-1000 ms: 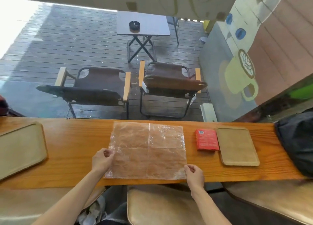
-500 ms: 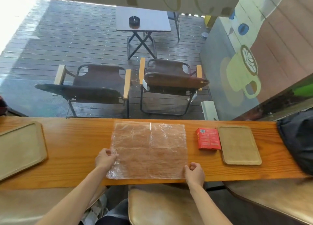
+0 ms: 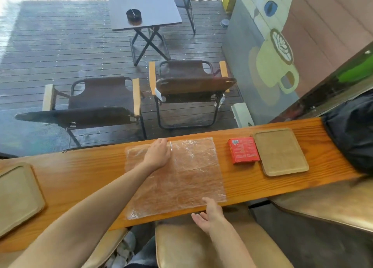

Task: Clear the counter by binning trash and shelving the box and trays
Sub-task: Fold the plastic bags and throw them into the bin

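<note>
Nothing looks cleared yet. Nearest, the right hand (image 3: pixel 210 215) sits at the near edge of the wooden counter (image 3: pixel 80 178), fingers loosely spread, thumb touching the near corner of the clear plastic sheet (image 3: pixel 187 178) and holding nothing. The sheet lies flat mid-counter, not yet binned. Farther in, the left hand (image 3: pixel 158 153) rests flat and relaxed on its far left part. To the right lie the red box (image 3: pixel 243 150) and, touching it, a tray (image 3: pixel 280 151); another tray (image 3: pixel 18 197) sits far left. All await shelving.

Wet dark deck (image 3: pixel 60 51), two folding chairs (image 3: pixel 96 104), small table (image 3: pixel 145 7), cat mural wall (image 3: pixel 282 45)
</note>
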